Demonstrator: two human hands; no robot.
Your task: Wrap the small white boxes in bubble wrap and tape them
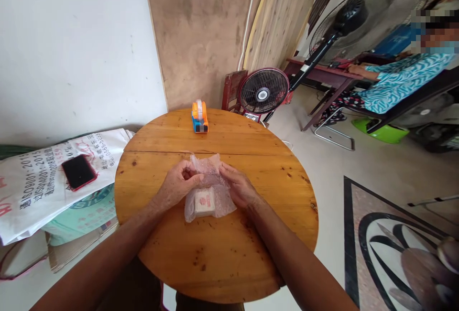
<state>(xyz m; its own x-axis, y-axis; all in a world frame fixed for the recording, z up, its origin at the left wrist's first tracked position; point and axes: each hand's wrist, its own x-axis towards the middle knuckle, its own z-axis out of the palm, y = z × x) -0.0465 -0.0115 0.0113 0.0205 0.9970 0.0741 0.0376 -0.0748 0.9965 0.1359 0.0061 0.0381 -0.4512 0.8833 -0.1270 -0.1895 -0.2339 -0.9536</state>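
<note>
On the round wooden table [215, 258] lies a sheet of bubble wrap [225, 202], with a small white box [205, 202] bearing a red print resting on its near part. My left hand [181, 181] pinches the far left side of the wrap, thumb and fingers closed on it. Across from it, my right hand [239, 184] grips the wrap's far right side between thumb and fingers. The far end of the sheet stands raised between both hands, beyond the box. Neither hand touches the box.
An orange and blue tape dispenser [200, 117] stands at the table's far edge. Left of the table, a red-edged phone [79, 172] lies on a white printed sack [32, 191]. Behind are a small floor fan [263, 92] and a seated person [405, 81] at a desk.
</note>
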